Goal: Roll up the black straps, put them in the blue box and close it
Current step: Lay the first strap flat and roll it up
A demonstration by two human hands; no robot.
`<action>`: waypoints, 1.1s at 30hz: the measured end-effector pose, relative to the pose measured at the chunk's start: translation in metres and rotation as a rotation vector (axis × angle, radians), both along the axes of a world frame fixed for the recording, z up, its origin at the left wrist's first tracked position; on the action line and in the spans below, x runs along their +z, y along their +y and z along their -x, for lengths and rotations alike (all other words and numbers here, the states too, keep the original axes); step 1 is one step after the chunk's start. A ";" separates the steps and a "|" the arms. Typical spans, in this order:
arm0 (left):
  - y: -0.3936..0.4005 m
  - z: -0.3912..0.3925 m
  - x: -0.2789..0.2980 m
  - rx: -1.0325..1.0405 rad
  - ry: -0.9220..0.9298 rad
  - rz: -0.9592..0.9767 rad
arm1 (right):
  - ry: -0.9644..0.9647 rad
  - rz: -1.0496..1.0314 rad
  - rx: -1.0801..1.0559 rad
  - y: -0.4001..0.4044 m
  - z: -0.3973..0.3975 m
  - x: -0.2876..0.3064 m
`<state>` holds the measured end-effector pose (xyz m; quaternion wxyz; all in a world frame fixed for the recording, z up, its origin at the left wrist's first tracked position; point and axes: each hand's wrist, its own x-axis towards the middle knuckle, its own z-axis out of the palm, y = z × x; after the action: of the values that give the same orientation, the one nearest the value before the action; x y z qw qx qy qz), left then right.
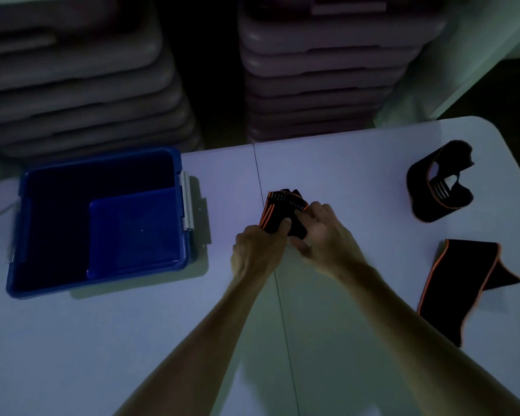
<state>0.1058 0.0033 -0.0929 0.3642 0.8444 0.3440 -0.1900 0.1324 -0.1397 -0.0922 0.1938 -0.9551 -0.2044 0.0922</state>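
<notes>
At the table's middle, both hands hold a black strap with orange edges (282, 210), wound into a compact bundle. My left hand (260, 246) grips its near left side with the thumb on top. My right hand (324, 232) presses on its right side. A second black strap (439, 187) lies in a loose loop at the far right. A third strap (460, 280) lies flat and bent at the right edge. The open blue box (21, 235) stands on the left, with a lighter blue panel, perhaps its lid, (135, 232) resting inside.
The white folding table (132, 340) has a seam running down its middle. Stacks of folded grey tables (81, 85) stand behind it. The box has grey latches (186, 205) on its right side. The scene is dim.
</notes>
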 end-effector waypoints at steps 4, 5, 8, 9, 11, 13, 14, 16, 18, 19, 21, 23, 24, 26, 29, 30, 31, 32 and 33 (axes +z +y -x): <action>-0.006 -0.013 -0.002 0.238 -0.068 0.208 | 0.154 -0.266 -0.127 -0.008 -0.014 0.003; -0.005 -0.017 -0.002 0.280 -0.073 0.231 | 0.148 -0.335 -0.170 -0.010 -0.018 0.001; -0.003 -0.021 -0.002 0.292 -0.057 0.265 | 0.143 -0.334 -0.259 -0.011 -0.034 -0.010; -0.003 -0.021 -0.002 0.276 -0.056 0.268 | 0.212 -0.309 -0.273 -0.008 -0.040 -0.015; -0.001 -0.020 -0.003 0.236 -0.047 0.273 | 0.351 -0.277 -0.264 -0.001 -0.049 -0.020; 0.002 -0.014 -0.001 0.191 -0.053 0.275 | 0.467 -0.296 -0.242 0.006 -0.049 -0.015; 0.004 -0.009 0.001 0.172 -0.058 0.273 | 0.516 -0.300 -0.223 0.008 -0.047 -0.011; 0.009 0.009 0.005 0.183 -0.070 0.253 | 0.563 -0.317 -0.200 0.010 -0.035 -0.009; 0.014 0.032 0.009 0.241 -0.092 0.219 | 0.595 -0.363 -0.205 0.014 -0.017 -0.006; 0.018 0.045 0.011 0.276 -0.105 0.208 | 0.620 -0.400 -0.215 0.019 -0.005 -0.005; 0.027 0.074 0.012 0.356 -0.143 0.196 | 0.668 -0.450 -0.217 0.032 0.020 -0.002; 0.039 0.105 0.015 0.425 -0.183 0.184 | 0.688 -0.482 -0.201 0.051 0.046 0.001; 0.046 0.121 0.017 0.455 -0.199 0.162 | 0.700 -0.486 -0.187 0.062 0.059 0.002; 0.063 0.153 0.020 0.510 -0.224 0.100 | 0.739 -0.467 -0.142 0.085 0.083 0.004; 0.089 0.193 0.022 0.582 -0.245 0.051 | 0.788 -0.428 -0.059 0.117 0.115 0.007; 0.098 0.204 0.022 0.602 -0.246 0.041 | 0.797 -0.412 -0.030 0.127 0.124 0.007; 0.106 0.213 0.021 0.617 -0.242 0.035 | 0.807 -0.395 0.000 0.137 0.132 0.007; 0.114 0.222 0.020 0.629 -0.241 0.032 | 0.812 -0.377 0.032 0.145 0.139 0.006; 0.122 0.230 0.019 0.637 -0.236 0.033 | 0.815 -0.356 0.059 0.154 0.145 0.006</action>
<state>-0.1237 0.1252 -0.0741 0.4562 0.7047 0.5428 0.0266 -0.0128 0.0139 -0.0864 0.4173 -0.7863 -0.1512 0.4299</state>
